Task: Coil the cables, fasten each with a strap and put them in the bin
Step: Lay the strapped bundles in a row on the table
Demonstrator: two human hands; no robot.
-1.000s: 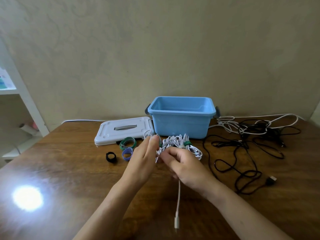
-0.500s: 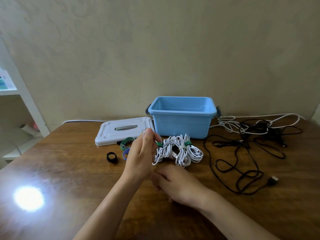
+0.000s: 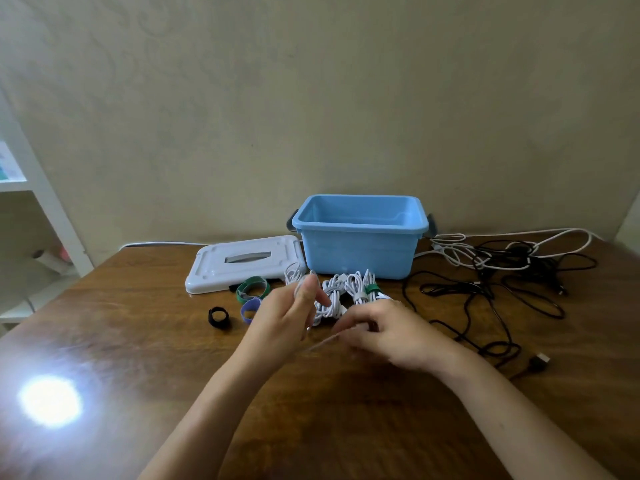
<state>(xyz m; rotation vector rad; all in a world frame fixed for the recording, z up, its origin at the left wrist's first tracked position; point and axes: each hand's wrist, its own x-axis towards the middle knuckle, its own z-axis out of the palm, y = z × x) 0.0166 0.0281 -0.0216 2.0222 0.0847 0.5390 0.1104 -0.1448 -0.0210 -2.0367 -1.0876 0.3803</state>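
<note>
While the left hand (image 3: 287,315) is raised just above the surface (image 3: 138,341) with its thumb and fingers pinching loops of a white cable (image 3: 330,299), the right hand (image 3: 391,330) sits close beside it, low over the wood, fingers curled and blurred; a thin white strand (image 3: 320,344) runs from under those fingers toward the left hand, so it appears to be pinching the same cable. The bundled part of the white cable lies between and just beyond the two hands, near the front wall of the bin, and two green straps (image 3: 371,289) are wrapped around its right-hand coils. The blue bin (image 3: 360,251) stands open at the far middle of the surface, right behind the bundle. Its white lid (image 3: 242,263) lies flat to the left of it. Near the lid's front edge sit loose straps: a green ring (image 3: 252,289), a purple ring (image 3: 250,310) touching it, and a black ring (image 3: 219,317) a little further left. To the right of the bin, a tangle of black cables (image 3: 502,289) spreads over the wood, with a loose white cable (image 3: 485,252) mixed in at the far side. A bright glare spot (image 3: 50,400) shines on the near left of the surface.
</note>
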